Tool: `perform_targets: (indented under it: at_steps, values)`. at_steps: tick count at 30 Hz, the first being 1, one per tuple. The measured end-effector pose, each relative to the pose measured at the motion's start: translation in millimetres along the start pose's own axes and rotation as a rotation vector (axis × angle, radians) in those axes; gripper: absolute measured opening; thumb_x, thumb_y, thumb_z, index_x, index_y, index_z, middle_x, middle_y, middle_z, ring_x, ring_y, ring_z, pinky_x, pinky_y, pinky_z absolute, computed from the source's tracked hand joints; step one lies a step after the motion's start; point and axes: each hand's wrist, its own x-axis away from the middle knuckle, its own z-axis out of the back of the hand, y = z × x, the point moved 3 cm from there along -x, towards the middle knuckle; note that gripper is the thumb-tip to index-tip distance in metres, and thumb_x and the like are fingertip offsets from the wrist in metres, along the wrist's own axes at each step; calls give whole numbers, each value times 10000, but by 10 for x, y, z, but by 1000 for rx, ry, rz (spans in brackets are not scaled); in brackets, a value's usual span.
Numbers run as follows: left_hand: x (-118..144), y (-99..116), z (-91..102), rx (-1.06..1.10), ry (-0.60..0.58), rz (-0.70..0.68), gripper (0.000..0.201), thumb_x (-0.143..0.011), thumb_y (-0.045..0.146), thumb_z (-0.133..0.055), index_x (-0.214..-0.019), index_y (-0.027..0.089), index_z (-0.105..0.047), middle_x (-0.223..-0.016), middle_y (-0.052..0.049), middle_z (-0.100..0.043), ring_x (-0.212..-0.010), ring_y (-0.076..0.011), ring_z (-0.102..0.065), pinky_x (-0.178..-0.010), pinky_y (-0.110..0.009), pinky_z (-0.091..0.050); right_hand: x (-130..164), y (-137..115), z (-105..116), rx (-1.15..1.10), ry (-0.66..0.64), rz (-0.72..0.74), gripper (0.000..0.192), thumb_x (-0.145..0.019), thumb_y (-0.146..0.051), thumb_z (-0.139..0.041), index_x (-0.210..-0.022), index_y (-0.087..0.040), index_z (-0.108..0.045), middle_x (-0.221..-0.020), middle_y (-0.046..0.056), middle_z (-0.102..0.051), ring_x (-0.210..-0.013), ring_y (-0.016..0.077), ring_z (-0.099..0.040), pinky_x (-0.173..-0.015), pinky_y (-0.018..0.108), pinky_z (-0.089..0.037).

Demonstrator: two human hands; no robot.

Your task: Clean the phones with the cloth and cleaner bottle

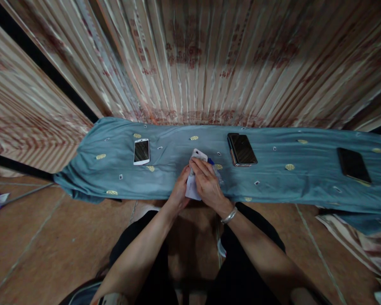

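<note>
On the teal cloth (165,182), right at its near edge and about mid-length, we've got both hands on a white phone (198,156). Left hand (180,190) is wrapped round the phone's lower left side, fingers closed on it. Right hand (208,183) lies over the top w/ fingers spread flat across the back, a silver bangle (229,216) on that wrist. The phone is tilted up off the cloth, top end pointing away from us, back side showing. There's a white sheet or wrapper (192,190) under it, between the hands; can't tell exactly what it is. A bit of blue (211,161) peeks out just right of the phone, and something clear-ish next to the right hand, too blurry to call.

Rest of the cloth, relative to the held phone: a white phone w/ dark screen (141,151) lies flat to the left, well apart. A dark phone (241,149) lies flat to the right, near, looks like it's stacked on sth w/ a metallic edge. Another black phone (354,165) is far right, near the cloth's end. Small yellow oval bits and tiny white tags are scattered all over the cloth.

Behind the cloth are pinkish striped panels w/ red print. In front of it, brown tiled floor and our knees in black trousers.
</note>
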Motion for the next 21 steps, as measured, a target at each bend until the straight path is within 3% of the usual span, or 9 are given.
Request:
perform_targets:
  at_steps: [6, 21]
  values:
    - [7, -42, 20, -86, -89, -57, 214, -837, 204, -610, -1033, 156, -679, -1001, -33, -723, -1045, -179, -643, -958, -282, -454, -48, 93, 33, -27, 43, -52, 461, -956, -155, -352, -1380, -150, -535, -1375, 146, -574, -1303, 260, -495, -1115, 488, -423]
    - [-28, -93, 86, -122, -149, -80, 255, -776, 302, -700, -978, 148, -679, -937, -31, -705, -919, -183, -638, -886, -296, -455, -41, 108, 69, -58, 129, -79, 410, -940, -142, -362, -1307, -184, -542, -1332, 135, -595, -1259, 245, -539, -1087, 494, -425]
